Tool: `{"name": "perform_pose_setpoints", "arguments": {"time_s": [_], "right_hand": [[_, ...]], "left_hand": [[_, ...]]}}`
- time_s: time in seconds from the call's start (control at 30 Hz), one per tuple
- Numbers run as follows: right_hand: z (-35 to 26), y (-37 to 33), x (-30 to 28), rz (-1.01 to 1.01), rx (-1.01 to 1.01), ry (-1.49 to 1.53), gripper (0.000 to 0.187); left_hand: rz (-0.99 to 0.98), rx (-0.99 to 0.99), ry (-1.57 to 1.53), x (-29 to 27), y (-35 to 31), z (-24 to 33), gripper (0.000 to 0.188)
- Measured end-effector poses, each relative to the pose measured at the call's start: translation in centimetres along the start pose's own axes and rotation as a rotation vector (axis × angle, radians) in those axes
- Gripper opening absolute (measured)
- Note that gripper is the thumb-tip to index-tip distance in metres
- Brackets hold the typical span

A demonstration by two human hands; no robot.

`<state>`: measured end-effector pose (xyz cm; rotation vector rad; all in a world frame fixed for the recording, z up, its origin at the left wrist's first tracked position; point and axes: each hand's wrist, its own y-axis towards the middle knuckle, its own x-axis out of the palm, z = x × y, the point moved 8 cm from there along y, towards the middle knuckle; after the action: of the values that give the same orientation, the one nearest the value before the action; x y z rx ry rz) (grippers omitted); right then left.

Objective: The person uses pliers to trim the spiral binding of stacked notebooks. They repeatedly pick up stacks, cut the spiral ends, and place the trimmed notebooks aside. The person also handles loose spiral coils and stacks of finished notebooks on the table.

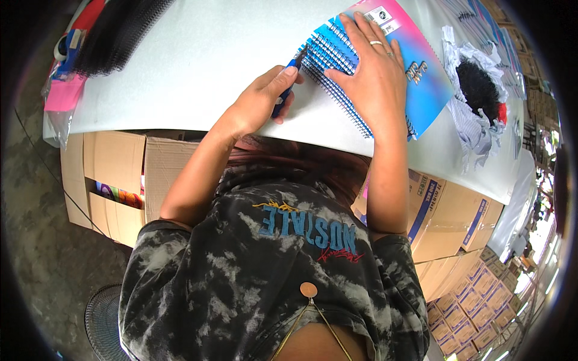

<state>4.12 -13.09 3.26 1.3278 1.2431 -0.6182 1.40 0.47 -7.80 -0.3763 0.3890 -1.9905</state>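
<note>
My left hand (pixel 265 99) is closed around a pair of blue-handled pliers (pixel 280 102). Their dark jaws touch the wire spiral edge of the notebooks, at its upper left part. My right hand (pixel 379 75) lies flat with fingers spread on the top cover, a ring on one finger. Beneath it is a fanned stack of spiral notebooks (pixel 430 90) with blue and pink covers, their metal coils (pixel 340 81) showing in several rows toward my left hand. The palm hides part of the top cover.
Black binding coils (pixel 120 36) lie at the table's far left, near a pink plastic-wrapped item (pixel 65 93). Crumpled white paper (pixel 469 129) holds a black tangle (pixel 477 84) at the right. More notebooks stand behind it. Cardboard boxes (pixel 171 171) sit below the white table (pixel 198 72).
</note>
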Motion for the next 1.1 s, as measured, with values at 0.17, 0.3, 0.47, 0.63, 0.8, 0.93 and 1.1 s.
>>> {"name": "perform_pose_setpoints", "arguments": {"time_s": [0.17, 0.3, 0.47, 0.63, 0.8, 0.93, 1.1], "right_hand": [[-0.1, -0.1, 0.1, 0.003, -0.018, 0.006, 0.076], [0.4, -0.2, 0.2, 0.009, -0.016, -0.009, 0.074], [-0.3, -0.1, -0.1, 0.014, -0.03, -0.01, 0.071], [-0.3, -0.1, 0.0, 0.02, -0.024, -0.026, 0.075], [-0.8, -0.3, -0.1, 0.026, -0.05, -0.104, 0.083], [-0.9, -0.2, 0.2, 0.006, -0.051, -0.111, 0.085], [-2.0, -0.4, 0.6, 0.03, -0.034, -0.191, 0.084]], "left_hand": [[0.389, 0.099, 0.817, -0.5, -1.0, 2.2, 0.055], [-0.039, -0.048, -0.021, 0.7, -0.1, 0.1, 0.055], [-0.167, -0.105, -0.474, 1.2, -0.6, 0.1, 0.053], [0.345, 0.103, 0.892, -0.7, -0.9, 2.5, 0.048], [-0.228, -0.152, -0.58, 1.2, -0.7, -0.5, 0.06], [-0.338, -0.134, -0.629, 0.8, 0.0, -1.2, 0.055], [0.193, -0.088, 0.682, -0.8, -0.6, 0.9, 0.049]]}}
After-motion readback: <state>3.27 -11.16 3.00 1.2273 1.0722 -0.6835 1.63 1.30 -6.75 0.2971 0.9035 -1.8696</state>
